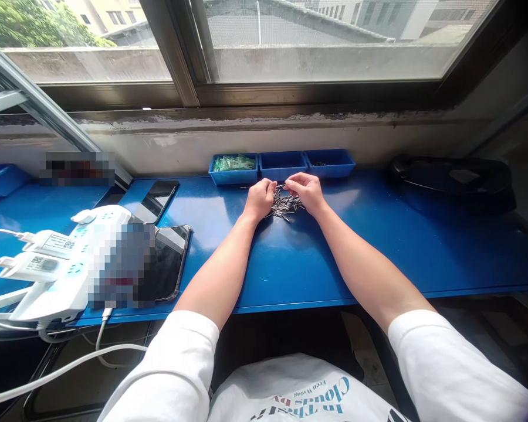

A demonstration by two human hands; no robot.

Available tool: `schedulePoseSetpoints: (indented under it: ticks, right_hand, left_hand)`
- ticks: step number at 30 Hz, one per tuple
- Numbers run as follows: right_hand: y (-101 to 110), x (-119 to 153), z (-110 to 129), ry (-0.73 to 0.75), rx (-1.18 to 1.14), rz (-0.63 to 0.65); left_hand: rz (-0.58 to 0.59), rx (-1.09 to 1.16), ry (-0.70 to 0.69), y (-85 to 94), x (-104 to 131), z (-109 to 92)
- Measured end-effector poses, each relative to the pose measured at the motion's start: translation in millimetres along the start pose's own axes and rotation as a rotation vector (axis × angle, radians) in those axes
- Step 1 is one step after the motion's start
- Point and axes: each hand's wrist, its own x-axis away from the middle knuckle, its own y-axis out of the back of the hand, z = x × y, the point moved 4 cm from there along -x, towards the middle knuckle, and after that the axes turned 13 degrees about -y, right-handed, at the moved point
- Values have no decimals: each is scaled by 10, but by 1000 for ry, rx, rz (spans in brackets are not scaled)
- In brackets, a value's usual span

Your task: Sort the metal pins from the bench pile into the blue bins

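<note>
Over a loose pile of small dark and silvery rod-shaped parts [286, 206], my two hands are close together on the blue table. My left hand [259, 200] is closed in a pinch round a thin rod, whose tip pokes out to the left of the fist. Thumb and fingers of my right hand [307, 190] are pinched at the near end of a slim part that shows in the gap between the hands. Whether both hands hold one and the same part, I cannot tell. Fingers partly hide the pile.
Behind the hands, three blue bins stand in a row: the left bin [234, 177] has green items, the right bin [330, 170] small dark parts. Two phones and a white power strip [85, 258] lie left. A dark bag-like object [455, 183] lies right, below the window.
</note>
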Motion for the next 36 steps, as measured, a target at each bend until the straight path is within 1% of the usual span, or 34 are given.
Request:
schedulePoseSetpoints:
  ticks: [5, 7, 8, 10, 13, 15, 17, 20, 23, 25, 27, 30, 32, 34, 36]
  right_hand:
    - [-13, 1, -6, -18, 14, 47]
    - [9, -15, 0, -11, 42, 32]
    - [35, -28, 7, -2, 71, 3]
    - [124, -58, 34, 36, 170, -102]
    - [315, -97, 80, 99, 445, -337]
    - [433, -125, 74, 80, 667, -459]
    - [526, -155, 36, 35, 826, -514]
    - [614, -199, -57, -36, 952, -517]
    - [654, -237, -152, -87, 1016, -493]
    - [653, -250, -187, -76, 1024, -482]
    - [628, -245, -186, -32, 1015, -487]
    - [551, -199, -124, 47, 1006, -527]
    - [462, -154, -76, 94, 997, -517]
    - [348, -114, -59, 119, 980, -441]
    - [240, -81, -78, 106, 974, -356]
  left_hand:
    - [-5, 2, 28, 5, -2, 14]
    - [-6, 14, 27, 11, -2, 7]
    - [-15, 18, 30, 16, -2, 7]
    - [-42, 20, 49, 29, -2, 22]
    - [-68, 3, 100, 24, -1, 79]
    - [-56, -13, 126, 0, 1, 122]
    - [-33, -29, 136, -29, 2, 152]
    - [12, -49, 137, -60, 5, 170]
    - [58, -81, 134, -74, 11, 167]
    - [80, -102, 126, -79, 13, 162]
    - [95, -120, 121, -83, 13, 158]
    - [113, -139, 115, -88, 11, 151]
    - [120, -150, 110, -90, 8, 145]
    - [125, -162, 107, -90, 5, 136]
    - [130, -176, 104, -90, 4, 127]
